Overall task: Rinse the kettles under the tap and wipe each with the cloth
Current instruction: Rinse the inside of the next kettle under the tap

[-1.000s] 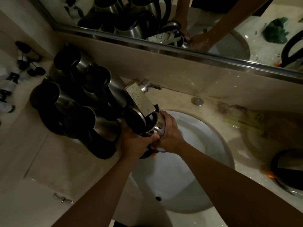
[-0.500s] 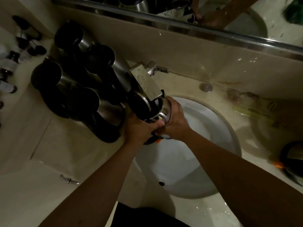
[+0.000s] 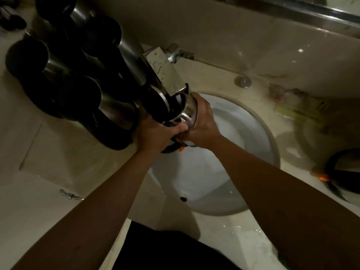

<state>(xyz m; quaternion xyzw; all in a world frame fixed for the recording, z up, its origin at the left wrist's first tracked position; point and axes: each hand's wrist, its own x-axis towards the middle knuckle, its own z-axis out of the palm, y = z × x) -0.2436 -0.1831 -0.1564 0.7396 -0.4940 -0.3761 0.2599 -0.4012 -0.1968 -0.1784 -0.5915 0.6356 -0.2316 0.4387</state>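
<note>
A pale marble-look counter (image 3: 58, 152) is seen from above, with a round white basin (image 3: 243, 152) sunk into it. To the left of the basin, a cluster of dark-lidded stainless-steel kettles (image 3: 78, 78) is stood close together on the counter. At the far right edge, part of another black-handled kettle (image 3: 342, 172) is seen on the counter, well apart from the basin. A square chrome tap spout (image 3: 165, 73) is extended from the back wall out over the basin's rear rim.

Directly beneath the spout's end, a shiny stainless-steel kettle (image 3: 185, 112) is held tilted over the basin, its open mouth turned towards the tap. It is gripped from both sides: the left hand (image 3: 153, 135) is curled around its near, lower part, and the right hand (image 3: 202, 121) is wrapped around its right flank, fingers bent over the metal. The two hands are touching each other at the thumbs. A small orange part (image 3: 181, 149) is seen just below the hands.
</note>
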